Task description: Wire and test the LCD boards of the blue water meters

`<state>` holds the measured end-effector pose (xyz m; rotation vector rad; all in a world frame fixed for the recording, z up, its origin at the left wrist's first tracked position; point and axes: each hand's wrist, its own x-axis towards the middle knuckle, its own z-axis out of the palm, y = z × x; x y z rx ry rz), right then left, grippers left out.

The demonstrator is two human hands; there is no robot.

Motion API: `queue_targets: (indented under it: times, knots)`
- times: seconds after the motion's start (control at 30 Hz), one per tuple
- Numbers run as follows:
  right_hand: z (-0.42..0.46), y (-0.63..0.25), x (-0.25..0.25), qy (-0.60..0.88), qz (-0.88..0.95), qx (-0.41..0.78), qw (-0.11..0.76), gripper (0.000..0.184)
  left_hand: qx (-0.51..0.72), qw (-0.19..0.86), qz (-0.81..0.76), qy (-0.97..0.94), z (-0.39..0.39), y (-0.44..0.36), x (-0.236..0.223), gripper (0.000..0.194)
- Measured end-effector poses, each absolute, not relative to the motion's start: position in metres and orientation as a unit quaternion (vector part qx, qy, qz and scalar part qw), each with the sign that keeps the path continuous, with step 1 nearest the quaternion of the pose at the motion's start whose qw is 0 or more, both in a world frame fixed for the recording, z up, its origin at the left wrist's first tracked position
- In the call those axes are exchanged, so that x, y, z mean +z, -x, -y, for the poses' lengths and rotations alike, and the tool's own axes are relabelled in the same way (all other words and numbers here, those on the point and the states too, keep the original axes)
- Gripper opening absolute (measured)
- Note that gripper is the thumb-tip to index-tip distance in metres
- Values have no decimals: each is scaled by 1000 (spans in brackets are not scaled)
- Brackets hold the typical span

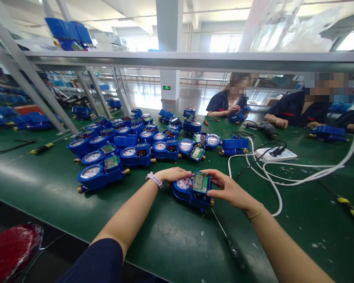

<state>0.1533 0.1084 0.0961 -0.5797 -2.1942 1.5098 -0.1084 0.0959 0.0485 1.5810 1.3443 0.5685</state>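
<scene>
- A red stool seat (14,249) shows at the left, outside the near edge of the green tabletop (162,220)
- A yellow-and-black screwdriver (43,148) lies on the left part of the tabletop, in front of the grey shelf posts (48,90)
- Many blue meters (135,154) stand crowded together between there and the middle, some with dials and small displays facing up, well back from the near edge
- The left hand (174,174), a watch (154,179) on its wrist, lays its fingers over the dial side of one meter (191,199); I cannot tell whether it grips
- That meter is near the middle of the tabletop's near edge, between the two hands, which are apart from each other
- The right hand (230,191) has thumb and fingers closed on the right side of the meter's circuit board (201,182), its display up
- A black-handled screwdriver (234,251) lies closer to the near edge, its shaft pointing at the meter
- Across the far edge, a co-worker (221,102) handles another blue meter (238,115)
- Farther right are a drill (268,129), a power strip (283,155) and a looping white cable (279,196)
</scene>
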Motion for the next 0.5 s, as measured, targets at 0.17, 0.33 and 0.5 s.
queue_targets:
  times: [0.17,0.33,0.5]
  knots:
    - [-103,-161,96,206,786,555,176,62,272,499,-532,-628,-90,102,45,59]
    - [-106,-186,90,229,795,535,171,67,333,548,-508,-575,-80,94,38,46]
    - [-114,-196,94,232,795,540,151,70,468,580,-465,-478,-67,86,29,24]
